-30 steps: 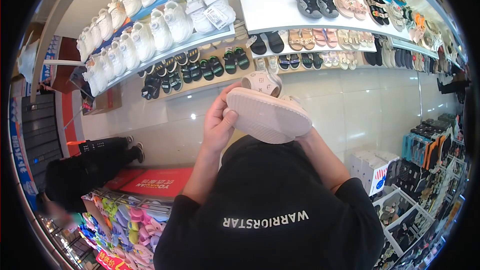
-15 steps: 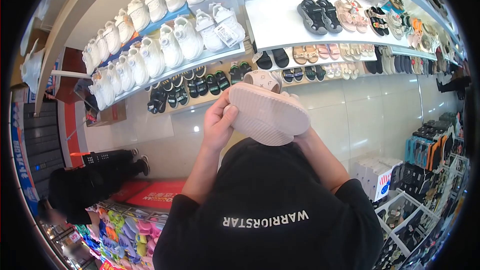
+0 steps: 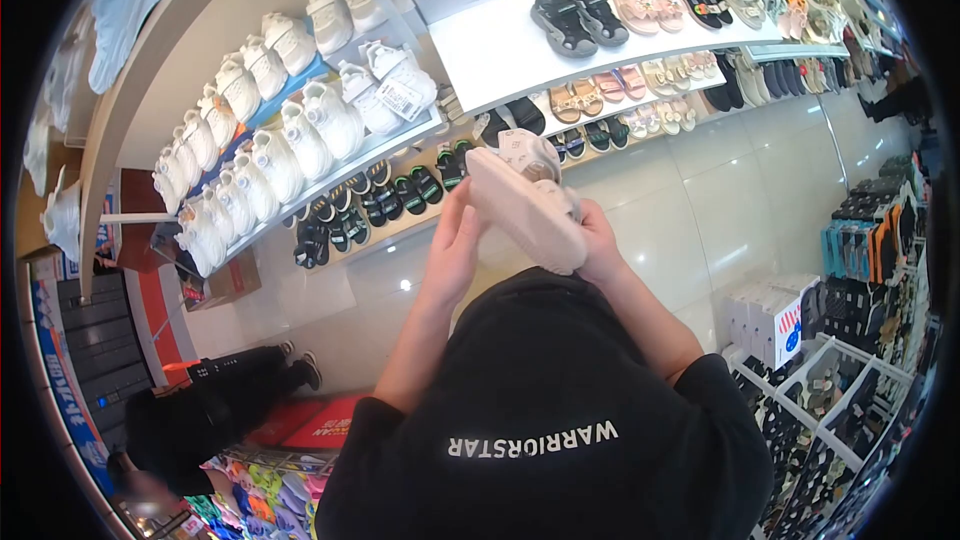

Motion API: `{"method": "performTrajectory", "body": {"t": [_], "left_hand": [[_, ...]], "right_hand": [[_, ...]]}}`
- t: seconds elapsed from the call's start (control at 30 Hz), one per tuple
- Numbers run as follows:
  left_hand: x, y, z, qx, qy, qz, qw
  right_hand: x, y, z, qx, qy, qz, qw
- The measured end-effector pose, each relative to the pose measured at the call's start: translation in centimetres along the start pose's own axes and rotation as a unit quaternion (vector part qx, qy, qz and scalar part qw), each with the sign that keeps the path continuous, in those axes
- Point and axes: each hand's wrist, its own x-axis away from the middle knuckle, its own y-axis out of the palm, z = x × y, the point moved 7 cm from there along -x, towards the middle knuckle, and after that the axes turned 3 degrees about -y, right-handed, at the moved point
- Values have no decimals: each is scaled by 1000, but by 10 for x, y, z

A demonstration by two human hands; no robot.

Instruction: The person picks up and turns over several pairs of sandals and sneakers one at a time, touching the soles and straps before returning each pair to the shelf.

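A pair of pale pink sandals (image 3: 522,208) is held up in front of my chest, tilted, with a ridged sole turned toward me and a patterned strap showing behind its upper edge. At the sandals' left side, my left hand (image 3: 456,248) has its fingers against the sole edge, partly hidden behind it. My right hand (image 3: 602,243) grips them at the lower right, its fingers closed round the edge beside the strap.
White sneakers (image 3: 275,165) line a shelf at the upper left. Black sandals (image 3: 578,18) and other pairs fill the shelves ahead. A person in black (image 3: 185,425) is at the lower left. A white box (image 3: 768,318) and a shoe rack (image 3: 825,400) are at the right.
The sandals have turned to a steeper, narrower angle. My right hand shows more, round their right side, and my left hand has shifted on the edge. The view has swung a little.
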Motion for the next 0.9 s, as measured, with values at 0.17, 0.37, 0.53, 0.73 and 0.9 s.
{"method": "performTrajectory", "body": {"t": [0.17,0.37,0.53,0.73,0.9], "left_hand": [[21,58,-22,199,-74,-198,957],[34,66,-42,206,-60,-198,956],[43,64,-46,137,-45,-175,974],[46,52,-54,209,-104,-121,965],[48,30,-58,68,-220,-108,967]], "right_hand": [[16,10,-46,409,-190,4,892],[37,14,-58,561,-262,32,784],[48,21,-62,612,-273,-1,742],[41,15,-36,597,-238,-15,766],[9,-5,19,472,-15,-56,880]]}}
